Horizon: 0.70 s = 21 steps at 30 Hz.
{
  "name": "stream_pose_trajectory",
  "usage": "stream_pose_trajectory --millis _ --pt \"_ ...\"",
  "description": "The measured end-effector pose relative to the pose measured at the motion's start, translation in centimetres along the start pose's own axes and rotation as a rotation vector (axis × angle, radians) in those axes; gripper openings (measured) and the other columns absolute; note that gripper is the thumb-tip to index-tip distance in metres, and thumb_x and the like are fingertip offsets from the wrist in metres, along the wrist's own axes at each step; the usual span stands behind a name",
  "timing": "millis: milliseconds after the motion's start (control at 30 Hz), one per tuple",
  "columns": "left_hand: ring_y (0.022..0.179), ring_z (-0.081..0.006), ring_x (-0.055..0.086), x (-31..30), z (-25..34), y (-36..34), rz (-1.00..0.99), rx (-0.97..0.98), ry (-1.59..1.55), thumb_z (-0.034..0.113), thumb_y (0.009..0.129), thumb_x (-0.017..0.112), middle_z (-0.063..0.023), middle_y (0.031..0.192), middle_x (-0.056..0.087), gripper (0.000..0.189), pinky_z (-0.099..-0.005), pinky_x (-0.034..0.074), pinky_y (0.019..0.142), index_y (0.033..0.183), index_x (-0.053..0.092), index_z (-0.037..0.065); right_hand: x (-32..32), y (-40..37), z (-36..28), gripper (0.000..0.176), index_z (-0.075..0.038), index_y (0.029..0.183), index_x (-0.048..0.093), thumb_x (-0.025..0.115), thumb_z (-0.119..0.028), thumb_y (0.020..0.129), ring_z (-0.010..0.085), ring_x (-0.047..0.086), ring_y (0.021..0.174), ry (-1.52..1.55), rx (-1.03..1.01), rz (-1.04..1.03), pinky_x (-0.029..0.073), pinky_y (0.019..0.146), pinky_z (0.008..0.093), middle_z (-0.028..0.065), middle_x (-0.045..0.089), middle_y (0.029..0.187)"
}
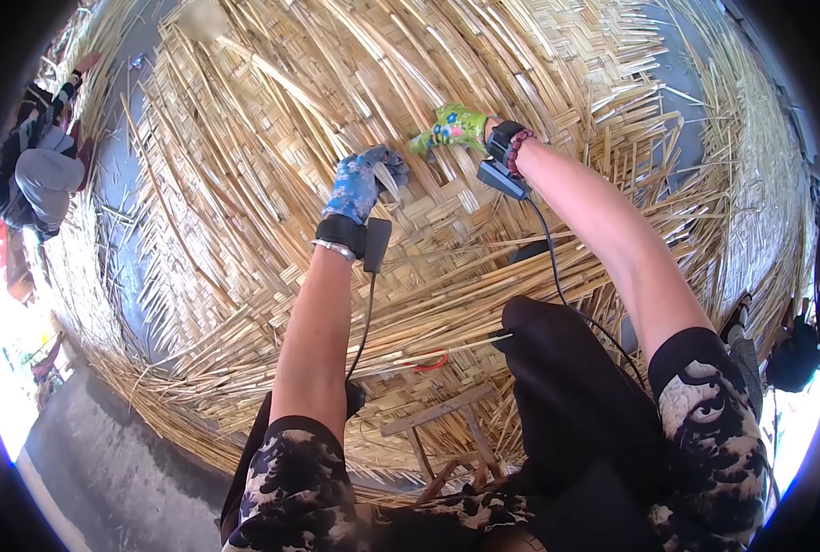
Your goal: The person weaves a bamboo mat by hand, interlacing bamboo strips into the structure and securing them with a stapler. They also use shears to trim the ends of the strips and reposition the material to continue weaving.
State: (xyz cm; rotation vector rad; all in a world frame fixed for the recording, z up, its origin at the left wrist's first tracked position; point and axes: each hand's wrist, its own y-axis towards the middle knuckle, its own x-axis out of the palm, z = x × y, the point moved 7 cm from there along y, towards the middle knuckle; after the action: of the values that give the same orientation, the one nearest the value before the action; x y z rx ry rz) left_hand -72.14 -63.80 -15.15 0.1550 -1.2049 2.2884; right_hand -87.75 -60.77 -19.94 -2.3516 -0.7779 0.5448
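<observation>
My left hand (364, 179), in a blue flowered glove, is closed over the woven mat. A pale flat reed strip (388, 184) sticks out from under its fingers. Just to the right and a little farther off, my right hand (451, 129) wears a green flowered glove. Its fingers are pressed together and point down at the weave, and whatever they pinch is hidden. Around both hands spreads the large reed mat (465, 207), woven close to me, with long loose reeds (336, 83) lying across it.
A bundle of long reeds (355, 322) crosses in front of my knees. By my legs stands a low wooden stool (442, 419), near a red curved thing (431, 362). Another person (46, 170) sits at the far left. Cables run from both wrist devices along my arms.
</observation>
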Motion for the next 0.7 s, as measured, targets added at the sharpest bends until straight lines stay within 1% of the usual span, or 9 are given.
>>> stream_pose_trajectory --millis 100,333,400,433,500,533,600,633,700 --pt "0.059 -0.0226 0.056 -0.1 0.3 -0.2 0.165 0.140 0.166 0.012 0.078 0.048 -0.0098 0.068 0.056 0.016 -0.0317 0.047 0.050 0.082 0.053 -0.002 0.5 -2.4 -1.6 0.039 -0.017 0.102 0.054 0.043 -0.044 0.076 0.0307 0.048 0.089 -0.141 -0.122 0.397 0.036 0.079 0.0382 0.0167 0.051 0.100" --pt "0.051 -0.0162 0.050 -1.4 0.5 0.8 0.412 0.121 0.593 0.018 0.076 0.051 -0.0054 0.060 0.053 0.016 -0.0297 0.040 0.046 0.074 0.055 0.003 1.1 -4.6 -1.3 0.039 -0.017 0.101 0.055 0.046 -0.044 0.074 0.0310 0.048 0.087 -0.170 -0.151 0.530 0.037 0.078 0.0382 0.0147 0.053 0.098" --pt "0.050 -0.0149 0.048 -0.2 0.7 -0.6 0.323 0.129 0.409 0.018 0.076 0.050 -0.0042 0.060 0.052 0.014 -0.0278 0.038 0.046 0.075 0.054 0.004 1.0 -2.0 3.8 0.027 -0.028 0.102 0.053 0.046 -0.032 0.077 0.0305 0.048 0.091 0.261 -0.174 0.662 0.036 0.080 0.0370 0.0118 0.052 0.100" --pt "0.055 -0.0148 0.049 -0.6 0.8 -0.5 0.293 0.162 0.393 0.019 0.076 0.050 -0.0049 0.061 0.052 0.017 -0.0280 0.039 0.050 0.075 0.054 0.002 0.6 -2.6 2.8 0.027 -0.028 0.102 0.053 0.046 -0.032 0.077 0.0305 0.048 0.091 0.261 -0.176 0.664 0.036 0.080 0.0370 0.0118 0.052 0.100" --pt "0.057 -0.0138 0.050 -1.0 0.6 -0.2 0.335 0.318 0.292 0.017 0.076 0.050 -0.0037 0.061 0.051 0.017 -0.0269 0.040 0.052 0.074 0.055 0.001 1.3 -4.2 -2.3 0.028 -0.023 0.104 0.053 0.046 -0.028 0.078 0.0296 0.047 0.096 -0.426 -0.288 0.503 0.034 0.084 0.0358 0.0123 0.050 0.106" --pt "0.057 -0.0138 0.050 -1.4 0.0 0.2 0.332 0.315 0.291 0.017 0.076 0.050 -0.0037 0.061 0.051 0.017 -0.0269 0.040 0.052 0.074 0.055 0.001 2.0 -2.4 0.0 0.028 -0.023 0.104 0.053 0.046 -0.028 0.078 0.0296 0.047 0.096 -0.425 -0.284 0.503 0.034 0.084 0.0358 0.0123 0.050 0.106" --pt "0.055 -0.0130 0.050 -2.9 -1.0 0.4 0.398 0.351 -0.070 0.015 0.075 0.052 -0.0032 0.062 0.052 0.014 -0.0257 0.040 0.051 0.075 0.055 0.002 1.5 1.0 6.9 0.027 -0.017 0.103 0.055 0.043 -0.026 0.080 0.0264 0.047 0.098 0.552 -0.579 0.772 0.033 0.086 0.0322 0.0114 0.050 0.108" --pt "0.056 -0.0117 0.050 -2.4 -1.0 0.2 0.323 0.306 -0.126 0.015 0.075 0.055 -0.0027 0.063 0.053 0.013 -0.0253 0.040 0.051 0.078 0.056 0.002 1.4 0.6 6.2 0.027 -0.017 0.103 0.055 0.043 -0.026 0.080 0.0264 0.047 0.098 0.552 -0.575 0.774 0.033 0.086 0.0322 0.0114 0.050 0.108" --pt "0.058 -0.0140 0.052 -2.5 -0.7 -0.1 0.360 0.265 0.009 0.013 0.073 0.054 -0.0039 0.063 0.054 0.011 -0.0258 0.040 0.053 0.077 0.056 0.003 1.2 -0.6 1.2 0.028 -0.013 0.106 0.052 0.038 -0.020 0.082 0.0244 0.047 0.097 -0.101 -0.419 0.748 0.034 0.086 0.0288 0.0102 0.050 0.107"
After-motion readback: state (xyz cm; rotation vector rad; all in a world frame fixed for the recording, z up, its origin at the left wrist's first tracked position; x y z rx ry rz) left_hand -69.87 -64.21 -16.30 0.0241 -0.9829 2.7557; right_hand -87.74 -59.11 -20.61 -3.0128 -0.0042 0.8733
